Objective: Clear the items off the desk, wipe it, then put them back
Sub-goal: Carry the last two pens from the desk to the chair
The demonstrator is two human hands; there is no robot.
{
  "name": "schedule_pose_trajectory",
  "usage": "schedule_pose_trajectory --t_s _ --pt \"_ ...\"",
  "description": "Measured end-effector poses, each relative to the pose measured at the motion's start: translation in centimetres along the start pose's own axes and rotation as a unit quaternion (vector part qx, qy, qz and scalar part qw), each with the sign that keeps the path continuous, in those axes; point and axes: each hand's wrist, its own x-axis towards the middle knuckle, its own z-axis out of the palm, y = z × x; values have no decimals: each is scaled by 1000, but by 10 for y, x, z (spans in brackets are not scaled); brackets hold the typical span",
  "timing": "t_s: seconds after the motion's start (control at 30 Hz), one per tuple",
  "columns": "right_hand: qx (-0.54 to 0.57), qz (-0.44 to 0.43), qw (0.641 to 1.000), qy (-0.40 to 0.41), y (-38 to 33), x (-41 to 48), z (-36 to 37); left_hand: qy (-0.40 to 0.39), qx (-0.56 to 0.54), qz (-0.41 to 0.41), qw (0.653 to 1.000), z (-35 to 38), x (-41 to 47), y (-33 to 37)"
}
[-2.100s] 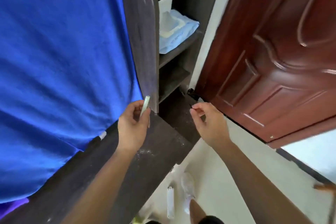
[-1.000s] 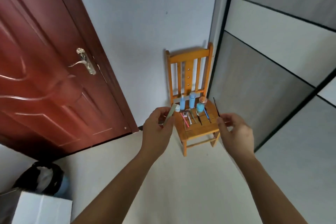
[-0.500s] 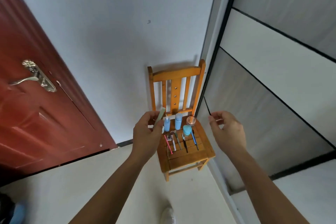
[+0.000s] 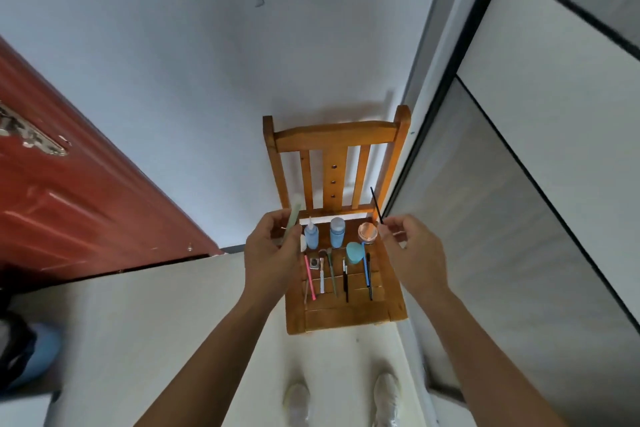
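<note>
My left hand [image 4: 270, 253] grips a pale green stick-shaped item [image 4: 294, 213], held upright over the left side of a wooden chair [image 4: 346, 315]. My right hand [image 4: 412, 253] pinches a thin black stick [image 4: 376, 204] above the chair's right side. On the seat stand two blue bottles [image 4: 336, 232], a copper-lidded jar [image 4: 367, 233] and a teal sponge [image 4: 354, 252]. In front of them lie several brushes and pens [image 4: 332, 276] in a row. The desk is out of view.
The chair stands against a white wall [image 4: 207, 80], between a red-brown door [image 4: 69, 211] on the left and a grey sliding wardrobe [image 4: 519, 218] on the right. My feet [image 4: 343, 399] stand on the pale floor before the chair. A bag [image 4: 24, 354] sits at the far left.
I have turned away from the desk and walked up to the chair, which now sits close below my hands. Both hands still hold the same items.
</note>
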Motion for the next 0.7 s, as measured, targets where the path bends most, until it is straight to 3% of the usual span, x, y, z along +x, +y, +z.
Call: schedule_pose_trajectory --t_s 0.3,0.57,0.7 --pt "28 32 997 -62 122 64 114 5 27 -99 995 97 44 -140" --pt "2 122 979 -162 263 52 258 -13 58 -228 972 188 45 -325" --pt "-21 155 969 -190 312 43 302 -46 82 -260 961 228 45 -380"
